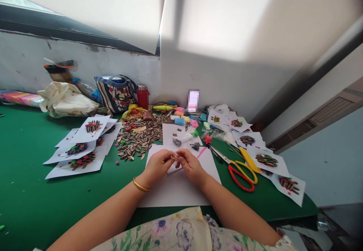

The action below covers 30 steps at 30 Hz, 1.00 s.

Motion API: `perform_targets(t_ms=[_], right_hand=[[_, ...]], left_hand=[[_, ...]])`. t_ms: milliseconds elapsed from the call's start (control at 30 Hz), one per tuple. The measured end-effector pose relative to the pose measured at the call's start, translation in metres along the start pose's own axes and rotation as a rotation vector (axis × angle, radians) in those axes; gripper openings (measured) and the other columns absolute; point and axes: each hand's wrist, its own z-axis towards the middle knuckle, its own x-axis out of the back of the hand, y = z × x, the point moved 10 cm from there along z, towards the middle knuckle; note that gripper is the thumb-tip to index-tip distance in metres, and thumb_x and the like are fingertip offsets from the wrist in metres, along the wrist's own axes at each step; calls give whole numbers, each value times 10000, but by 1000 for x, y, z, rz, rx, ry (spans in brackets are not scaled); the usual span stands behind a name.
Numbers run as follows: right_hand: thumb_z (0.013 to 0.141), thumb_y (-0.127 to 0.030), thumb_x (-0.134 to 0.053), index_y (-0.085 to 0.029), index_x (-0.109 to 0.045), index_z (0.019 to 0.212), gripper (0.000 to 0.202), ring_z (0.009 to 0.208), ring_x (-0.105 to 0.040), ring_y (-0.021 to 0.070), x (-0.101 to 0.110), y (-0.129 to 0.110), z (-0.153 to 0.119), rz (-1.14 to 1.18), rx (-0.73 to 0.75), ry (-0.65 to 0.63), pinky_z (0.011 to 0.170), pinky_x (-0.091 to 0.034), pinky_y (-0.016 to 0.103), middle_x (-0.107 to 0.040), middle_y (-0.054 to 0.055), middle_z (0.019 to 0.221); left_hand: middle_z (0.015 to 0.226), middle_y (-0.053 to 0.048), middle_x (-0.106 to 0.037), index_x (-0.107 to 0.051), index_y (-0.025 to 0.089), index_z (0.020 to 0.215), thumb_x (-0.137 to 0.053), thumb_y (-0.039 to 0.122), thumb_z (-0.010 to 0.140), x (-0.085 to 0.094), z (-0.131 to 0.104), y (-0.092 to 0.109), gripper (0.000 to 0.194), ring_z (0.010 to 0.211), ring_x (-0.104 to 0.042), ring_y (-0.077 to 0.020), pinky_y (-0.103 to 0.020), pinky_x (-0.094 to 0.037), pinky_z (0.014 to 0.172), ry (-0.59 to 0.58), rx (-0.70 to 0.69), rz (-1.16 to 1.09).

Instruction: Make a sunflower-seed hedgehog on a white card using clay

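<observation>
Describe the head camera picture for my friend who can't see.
A person's left hand and right hand pinch something small and pale over white paper on a green table. Around them lie striped seeds, scissors and cards with seed pictures.

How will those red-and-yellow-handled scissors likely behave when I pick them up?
The scissors should feel stiff, given their metallic-looking blades. Lying flat on the green table, they probably won't roll. Their two loops could swing apart if lifted by only one.
</observation>
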Motion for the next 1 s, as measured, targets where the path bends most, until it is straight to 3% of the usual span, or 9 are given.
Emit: perform_targets(t_ms=[100,267,467,600,733,867,933,1000], right_hand=[[994,-425,-411,-216,-509,1139,272,685,-655,136,7,9,1,36,-36,75,657,-509,273,-643,8,835],[994,-451,-399,-213,-499,1147,300,622,-609,139,17,22,1,79,-81,169,584,-452,250,-619,-15,687],[993,-451,-401,-219,-504,1137,292,578,-551,126,13,20,1,80,-93,141,565,-430,242,-601,-30,671],[999,-427,-388,-221,-497,1151,278,619,-587,134,14,15,1,65,-72,141,604,-462,257,-606,-24,711],[989,-367,-400,-215,-516,1158,256,765,-628,157,50,11,3,-183,-17,319,744,-510,318,-633,39,933],[957,-262,-393,-178,-570,1172,291,1083,-561,239,99,7,6,-649,29,478,964,-441,417,-617,120,1120],[937,-204,-388,-179,-605,1169,319,1115,-541,259,117,18,8,-837,-71,483,975,-420,433,-617,131,1152],[910,-163,-406,-195,-628,1183,353,1110,-540,273,127,29,7,-971,-182,466,956,-415,441,-619,127,1180]], left_hand=[[765,-11,-638,-699,215,890,-524,281,927,-2,0,9,191,703,-564,-137,-257,-419,663,-40,-50,56],[806,-23,-643,-666,202,1098,-520,211,899,2,-2,11,246,697,-563,-134,-246,-420,657,9,-78,88],[740,-6,-597,-702,213,942,-509,159,883,-12,-5,25,209,665,-533,-126,-242,-381,637,-118,-157,185],[746,-10,-589,-696,215,1018,-515,199,890,-6,-4,22,223,666,-519,-131,-256,-390,646,-81,-122,124],[865,-38,-618,-647,206,1168,-557,290,881,8,0,0,312,760,-563,-156,-283,-456,702,50,83,-274],[1161,-103,-644,-581,193,1271,-541,306,903,-5,0,-23,387,1017,-642,-216,-337,-511,844,72,397,-950],[1227,-118,-640,-565,193,1277,-591,300,898,-12,-2,-25,394,1073,-649,-225,-340,-520,887,55,498,-1155],[1159,-123,-679,-591,178,1214,-653,307,878,-15,-4,-27,365,984,-688,-201,-301,-550,825,49,561,-1223]])
